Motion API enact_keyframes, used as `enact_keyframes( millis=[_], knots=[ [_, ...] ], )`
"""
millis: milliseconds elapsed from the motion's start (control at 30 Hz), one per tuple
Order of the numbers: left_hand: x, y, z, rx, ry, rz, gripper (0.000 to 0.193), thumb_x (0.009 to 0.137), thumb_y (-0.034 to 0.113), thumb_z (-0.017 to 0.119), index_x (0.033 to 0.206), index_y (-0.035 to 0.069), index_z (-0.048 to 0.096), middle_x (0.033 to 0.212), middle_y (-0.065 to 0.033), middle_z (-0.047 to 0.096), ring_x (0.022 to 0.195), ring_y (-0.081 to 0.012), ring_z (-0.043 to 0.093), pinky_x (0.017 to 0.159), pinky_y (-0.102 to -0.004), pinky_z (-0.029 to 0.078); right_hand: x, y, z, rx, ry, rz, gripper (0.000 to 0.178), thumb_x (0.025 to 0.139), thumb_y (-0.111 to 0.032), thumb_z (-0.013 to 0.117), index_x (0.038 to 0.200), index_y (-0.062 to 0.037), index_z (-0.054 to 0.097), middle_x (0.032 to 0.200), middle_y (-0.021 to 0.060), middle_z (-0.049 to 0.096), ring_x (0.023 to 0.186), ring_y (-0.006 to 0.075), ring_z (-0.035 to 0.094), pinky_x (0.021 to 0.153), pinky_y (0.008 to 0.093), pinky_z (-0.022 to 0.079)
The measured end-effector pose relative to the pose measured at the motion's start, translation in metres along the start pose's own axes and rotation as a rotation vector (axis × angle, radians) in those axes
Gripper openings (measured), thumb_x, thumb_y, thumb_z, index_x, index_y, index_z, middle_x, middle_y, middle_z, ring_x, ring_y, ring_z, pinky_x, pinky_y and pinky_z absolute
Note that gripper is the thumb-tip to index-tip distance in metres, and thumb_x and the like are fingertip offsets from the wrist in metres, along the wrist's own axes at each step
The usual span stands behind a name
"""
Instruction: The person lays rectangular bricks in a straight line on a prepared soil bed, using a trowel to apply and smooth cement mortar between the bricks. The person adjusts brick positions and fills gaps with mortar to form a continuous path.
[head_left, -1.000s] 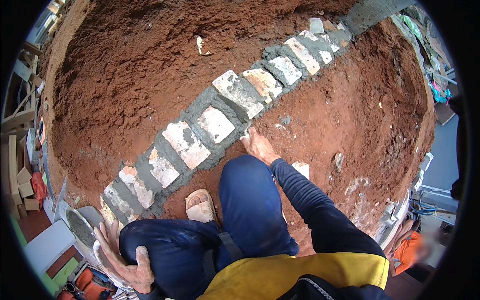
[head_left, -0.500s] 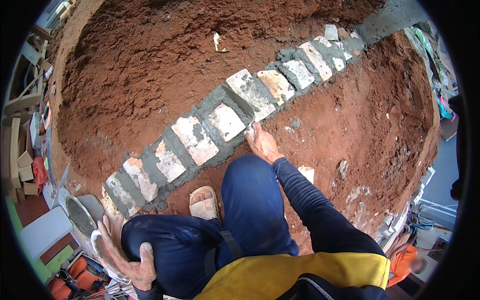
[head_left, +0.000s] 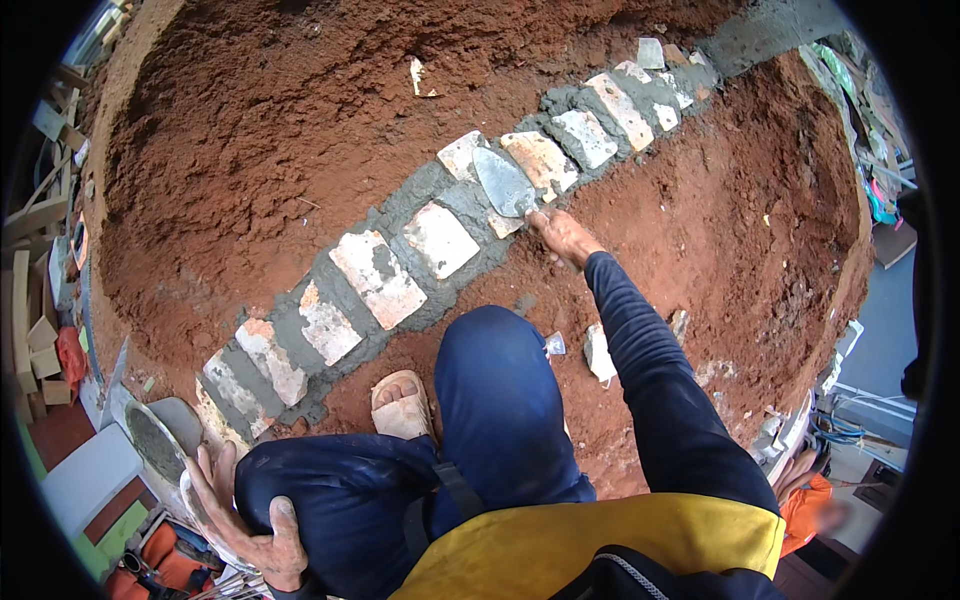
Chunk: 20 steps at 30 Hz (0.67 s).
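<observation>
My right hand (head_left: 566,238) grips the handle of a pointed trowel (head_left: 504,183). Its grey blade lies flat over a pale brick (head_left: 461,155), hiding the brick's middle. That brick belongs to a row of whitish bricks and blocks set in wet grey mortar (head_left: 418,198), running diagonally from lower left to upper right. Left of the trowel sits a squarish white brick (head_left: 440,240) with mortar around it. My left hand (head_left: 248,520) is open, its fingers spread beside my bent knee and near the rim of a round container (head_left: 155,440) holding grey mortar.
Red-brown soil (head_left: 250,150) rises behind the row and spreads in front of it. A loose white fragment (head_left: 598,353) lies right of my knee. Wooden offcuts (head_left: 42,350) are stacked at far left. Another person in orange (head_left: 806,515) is at lower right.
The trowel blade has turned from edge-on beside the squarish brick to flat over the neighbouring pale brick. My right hand has shifted right and slightly up. My left hand stays spread by my knee.
</observation>
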<state>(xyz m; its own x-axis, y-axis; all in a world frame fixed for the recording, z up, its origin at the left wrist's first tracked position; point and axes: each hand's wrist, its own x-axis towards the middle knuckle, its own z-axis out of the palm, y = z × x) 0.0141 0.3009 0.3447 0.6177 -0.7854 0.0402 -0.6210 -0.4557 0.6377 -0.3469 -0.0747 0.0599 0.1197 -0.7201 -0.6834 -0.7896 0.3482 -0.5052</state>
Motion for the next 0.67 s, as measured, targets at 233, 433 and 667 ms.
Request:
enact_keyframes(
  millis=[233, 433, 667],
  knots=[
    [0.004, 0.000, 0.003, 0.012, -0.024, 0.034, 0.110, 0.088, 0.051, 0.073, 0.163, -0.008, 0.016, 0.155, -0.0328, 0.041, 0.139, -0.0431, 0.051, 0.119, -0.0517, 0.037, -0.007, 0.004, 0.042, -0.329, -0.076, -0.408, 0.055, 0.106, -0.051, 0.045, 0.126, -0.0046, 0.068, 0.117, 0.0303, 0.070, 0.113, 0.0500, 0.064, 0.101, 0.0531, 0.048],
    [0.003, 0.018, -0.003, 0.000, -0.054, 0.034, 0.100, 0.090, 0.034, 0.081, 0.163, -0.001, 0.023, 0.155, -0.0303, 0.045, 0.137, -0.0416, 0.054, 0.117, -0.0549, 0.039, 0.031, 0.039, -0.031, -0.328, 0.207, -0.142, 0.062, 0.108, -0.052, 0.043, 0.134, 0.0004, 0.063, 0.121, 0.0314, 0.069, 0.115, 0.0472, 0.066, 0.103, 0.0514, 0.051],
    [0.014, 0.029, 0.002, -0.026, -0.092, 0.001, 0.099, 0.091, 0.034, 0.080, 0.165, 0.002, 0.022, 0.158, -0.0293, 0.043, 0.143, -0.0410, 0.047, 0.121, -0.0559, 0.035, 0.063, 0.062, -0.090, -0.412, 0.245, -0.205, 0.062, 0.108, -0.051, 0.043, 0.126, 0.0023, 0.067, 0.112, 0.0317, 0.072, 0.109, 0.0447, 0.070, 0.097, 0.0515, 0.053]
  ],
)
